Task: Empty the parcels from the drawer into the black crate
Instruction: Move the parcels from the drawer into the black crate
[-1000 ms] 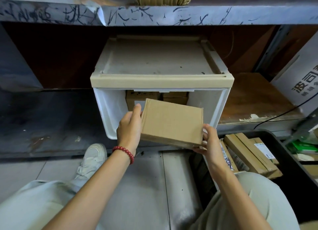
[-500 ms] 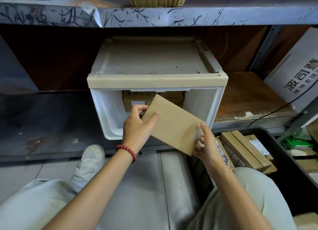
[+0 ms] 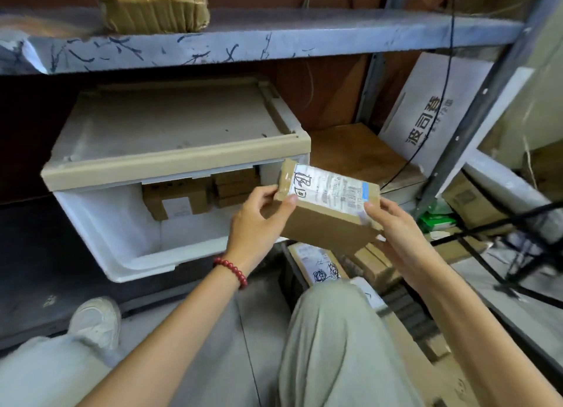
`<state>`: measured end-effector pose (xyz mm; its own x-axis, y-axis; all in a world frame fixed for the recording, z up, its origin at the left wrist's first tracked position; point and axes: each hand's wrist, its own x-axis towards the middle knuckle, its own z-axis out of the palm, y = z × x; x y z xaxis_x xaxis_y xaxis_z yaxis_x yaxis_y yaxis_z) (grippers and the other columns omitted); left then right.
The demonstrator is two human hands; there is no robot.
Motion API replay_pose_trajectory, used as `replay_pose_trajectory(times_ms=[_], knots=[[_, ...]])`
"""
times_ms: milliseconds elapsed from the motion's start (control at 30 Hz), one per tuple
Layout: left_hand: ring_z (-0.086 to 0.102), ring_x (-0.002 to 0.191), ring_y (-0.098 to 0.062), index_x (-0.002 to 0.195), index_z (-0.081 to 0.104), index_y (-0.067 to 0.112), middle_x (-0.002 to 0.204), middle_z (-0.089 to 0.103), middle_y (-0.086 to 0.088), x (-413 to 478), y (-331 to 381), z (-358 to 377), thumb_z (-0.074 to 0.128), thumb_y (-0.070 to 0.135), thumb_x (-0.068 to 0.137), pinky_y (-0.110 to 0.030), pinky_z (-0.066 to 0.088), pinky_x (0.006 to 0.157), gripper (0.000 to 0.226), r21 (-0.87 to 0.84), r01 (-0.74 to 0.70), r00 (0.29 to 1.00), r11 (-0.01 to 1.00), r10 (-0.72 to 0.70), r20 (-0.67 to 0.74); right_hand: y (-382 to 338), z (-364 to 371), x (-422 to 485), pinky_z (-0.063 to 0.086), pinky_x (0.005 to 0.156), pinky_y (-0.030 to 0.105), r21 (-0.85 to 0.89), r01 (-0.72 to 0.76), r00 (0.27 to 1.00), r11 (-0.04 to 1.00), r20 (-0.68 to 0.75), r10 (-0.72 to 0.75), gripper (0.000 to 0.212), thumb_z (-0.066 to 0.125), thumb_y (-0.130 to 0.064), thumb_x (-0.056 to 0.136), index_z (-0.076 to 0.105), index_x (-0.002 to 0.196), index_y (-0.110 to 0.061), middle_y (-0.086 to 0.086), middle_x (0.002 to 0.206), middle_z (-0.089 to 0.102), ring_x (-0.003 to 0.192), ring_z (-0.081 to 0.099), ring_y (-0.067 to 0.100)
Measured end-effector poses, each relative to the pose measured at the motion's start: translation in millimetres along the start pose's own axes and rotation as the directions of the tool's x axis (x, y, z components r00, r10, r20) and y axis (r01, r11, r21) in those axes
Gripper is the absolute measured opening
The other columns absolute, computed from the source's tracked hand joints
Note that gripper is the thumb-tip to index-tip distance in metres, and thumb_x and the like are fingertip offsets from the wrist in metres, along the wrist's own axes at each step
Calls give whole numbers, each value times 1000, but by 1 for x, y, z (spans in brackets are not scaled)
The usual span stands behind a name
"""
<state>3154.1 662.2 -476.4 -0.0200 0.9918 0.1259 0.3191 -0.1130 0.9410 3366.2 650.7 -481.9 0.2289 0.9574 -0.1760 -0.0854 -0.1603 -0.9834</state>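
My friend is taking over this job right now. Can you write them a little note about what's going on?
The left hand grips the left end of a labelled parcel.
The right hand grips its right end.
The parcel is in the air, label up, in front of the open drawer and above the black crate.
Done: there are parcels in the crate already.
Left: put this one in, then fetch the parcels at the back of the drawer.
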Motion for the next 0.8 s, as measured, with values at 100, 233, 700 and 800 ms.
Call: replay_pose_trajectory(times_ms=[100,233,700,800], knots=[[57,106,-3,124,53,22,122,60,10,6,14,34,64,45,85,-16,45,84,46,-43,19,992,999,-14,125,-1,-41,0,46,89,32,-49,73,992,996,-100,-77,54,57,-18,94,37,143,-27,-7,136,50,115,54,12],[55,114,-11,129,45,25,129,55,8,27,38,84,67,43,85,-30,47,97,53,26,-42,973,999,35,228,4,-83,-1,40,86,33,-16,110,974,994,-196,-111,51,55,-15,96,37,141,-32,-15,127,49,115,52,12],[47,121,-20,133,44,20,136,42,-2,78,14,242,61,35,90,-31,41,99,48,269,-190,883,944,44,467,85,-167,9,41,108,46,78,62,895,995,-445,-21,68,64,-9,88,33,145,-28,-6,147,41,131,44,15],[37,124,-24,142,35,25,134,35,-2,89,-6,262,53,48,91,-36,37,99,59,424,-267,881,866,40,472,98,-164,25,39,109,47,92,-1,888,996,-458,43,71,65,-10,88,29,147,-28,-5,149,40,132,43,15]])
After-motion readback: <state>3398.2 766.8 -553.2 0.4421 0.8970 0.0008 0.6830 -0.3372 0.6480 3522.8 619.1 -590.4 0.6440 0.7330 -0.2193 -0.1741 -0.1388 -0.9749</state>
